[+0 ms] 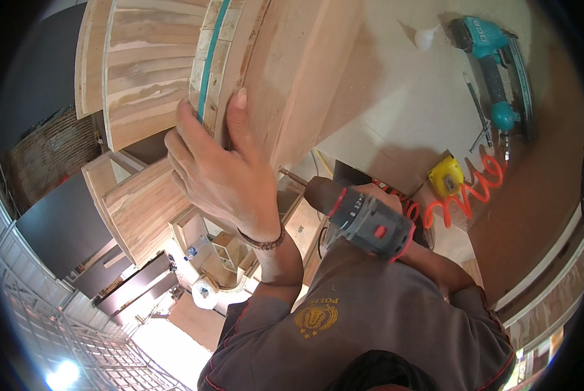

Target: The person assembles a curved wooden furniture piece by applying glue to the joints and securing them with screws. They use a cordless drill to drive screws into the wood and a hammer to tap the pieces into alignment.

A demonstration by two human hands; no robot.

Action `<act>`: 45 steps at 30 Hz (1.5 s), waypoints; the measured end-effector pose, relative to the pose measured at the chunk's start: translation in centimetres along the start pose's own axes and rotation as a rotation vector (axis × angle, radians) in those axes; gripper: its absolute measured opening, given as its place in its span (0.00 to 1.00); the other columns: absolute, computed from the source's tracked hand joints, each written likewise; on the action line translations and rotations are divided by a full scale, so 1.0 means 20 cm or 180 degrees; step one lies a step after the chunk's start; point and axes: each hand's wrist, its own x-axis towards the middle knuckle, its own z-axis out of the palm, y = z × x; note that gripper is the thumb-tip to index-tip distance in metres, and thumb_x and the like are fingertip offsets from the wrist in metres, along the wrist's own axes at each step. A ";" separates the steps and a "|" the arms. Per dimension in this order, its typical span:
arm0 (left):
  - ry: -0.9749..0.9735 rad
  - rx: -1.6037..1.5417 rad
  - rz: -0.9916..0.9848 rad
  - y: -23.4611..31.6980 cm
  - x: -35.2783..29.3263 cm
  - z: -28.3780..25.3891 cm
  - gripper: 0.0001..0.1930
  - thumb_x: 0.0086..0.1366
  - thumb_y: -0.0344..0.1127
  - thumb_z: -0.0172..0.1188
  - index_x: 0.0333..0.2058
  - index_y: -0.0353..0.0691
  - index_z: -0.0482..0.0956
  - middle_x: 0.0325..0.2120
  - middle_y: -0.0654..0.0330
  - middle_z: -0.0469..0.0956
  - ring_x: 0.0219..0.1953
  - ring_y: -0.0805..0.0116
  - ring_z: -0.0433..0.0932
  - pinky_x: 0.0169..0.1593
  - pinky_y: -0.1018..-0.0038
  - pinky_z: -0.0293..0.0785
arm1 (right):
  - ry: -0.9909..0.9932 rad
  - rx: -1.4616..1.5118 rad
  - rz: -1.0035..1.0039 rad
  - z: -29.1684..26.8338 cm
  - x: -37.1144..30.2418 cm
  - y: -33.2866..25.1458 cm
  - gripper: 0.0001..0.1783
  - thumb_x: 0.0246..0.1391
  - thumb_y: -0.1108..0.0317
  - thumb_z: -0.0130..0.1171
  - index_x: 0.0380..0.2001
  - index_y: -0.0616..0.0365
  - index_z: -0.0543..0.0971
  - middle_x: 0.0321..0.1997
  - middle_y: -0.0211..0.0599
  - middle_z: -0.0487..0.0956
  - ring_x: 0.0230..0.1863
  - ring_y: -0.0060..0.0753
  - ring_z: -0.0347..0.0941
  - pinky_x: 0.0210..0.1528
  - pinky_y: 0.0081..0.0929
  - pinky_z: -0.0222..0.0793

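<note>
The left hand (223,169) grasps the near end of a wooden panel (285,72), thumb on one side and fingers on the other, straddling the edge with the teal strip (212,58). The panel extends from that hand toward the top of the view, beside a pale work surface (396,111). The right hand (375,191) is largely hidden behind a cordless drill (370,225); its fingers appear wrapped around the tool, though trigger pressure cannot be told. The drill bit (294,176) points at the panel's near end, just beside the heel of the left hand; contact with the wood cannot be confirmed. Principal hazard: should the bit skid off the wood, through a slanted approach or uneven pressure, it could strike the left palm or wrist. The cord bracelet (266,244) could also snag if that wrist drifted into the turning bit. A loosened left grip could allow the panel to shift under thrust, spoiling the hole or splitting the edge. Secondary hazard: the red coiled hose (466,202), joined to the nail gun (494,85) and passing near the right hand, could catch the forearm and drag the nail gun.
</note>
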 end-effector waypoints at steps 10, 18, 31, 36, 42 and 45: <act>0.0218 -0.0043 0.0154 -0.04 0.00 0.00 0.31 0.66 0.66 0.55 0.50 0.44 0.77 0.36 0.57 0.75 0.40 0.54 0.77 0.39 0.60 0.69 | -0.0131 -0.1422 -0.0881 -0.05 -0.01 -0.01 0.21 0.48 0.70 0.71 0.47 0.59 0.79 0.47 0.40 0.81 0.46 0.36 0.79 0.49 0.33 0.75; 0.0042 -0.0608 0.0062 -0.11 -0.02 -0.01 0.26 0.65 0.58 0.61 0.51 0.45 0.77 0.42 0.58 0.76 0.49 0.55 0.76 0.48 0.58 0.71 | -0.0013 -0.0667 -0.0032 -0.06 -0.13 -0.23 0.16 0.53 0.75 0.70 0.46 0.59 0.82 0.44 0.31 0.84 0.42 0.24 0.79 0.46 0.28 0.76; -0.0231 -0.4639 -0.1916 -0.31 -0.80 0.07 0.10 0.70 0.34 0.61 0.43 0.32 0.80 0.37 0.61 0.83 0.38 0.73 0.77 0.43 0.73 0.74 | 0.1105 0.0474 -0.0110 -0.16 -0.41 -0.52 0.17 0.54 0.79 0.63 0.47 0.64 0.76 0.37 0.34 0.78 0.32 0.26 0.75 0.36 0.29 0.74; -0.1098 -0.4610 -0.1915 -0.19 -1.03 0.41 0.25 0.69 0.33 0.60 0.63 0.33 0.69 0.53 0.52 0.77 0.56 0.65 0.76 0.55 0.70 0.76 | 0.0619 -0.0987 0.0426 -0.28 -0.40 -0.65 0.31 0.46 0.79 0.60 0.58 0.62 0.73 0.43 0.37 0.78 0.36 0.27 0.76 0.41 0.27 0.72; -0.0974 -0.4710 -0.2123 -0.04 -1.05 0.58 0.37 0.65 0.27 0.62 0.70 0.33 0.56 0.68 0.48 0.61 0.65 0.55 0.70 0.60 0.65 0.75 | 0.0301 -0.3388 -0.0351 -0.15 -0.18 -0.78 0.49 0.43 0.75 0.65 0.72 0.52 0.62 0.47 0.51 0.81 0.50 0.53 0.79 0.52 0.41 0.74; -0.1023 -0.4699 -0.2166 0.00 -1.05 0.53 0.41 0.64 0.25 0.62 0.72 0.34 0.51 0.67 0.47 0.61 0.66 0.55 0.67 0.60 0.64 0.75 | 0.0044 -0.3981 0.0203 -0.16 -0.04 -0.75 0.52 0.40 0.74 0.69 0.72 0.43 0.63 0.48 0.55 0.79 0.51 0.59 0.77 0.53 0.46 0.73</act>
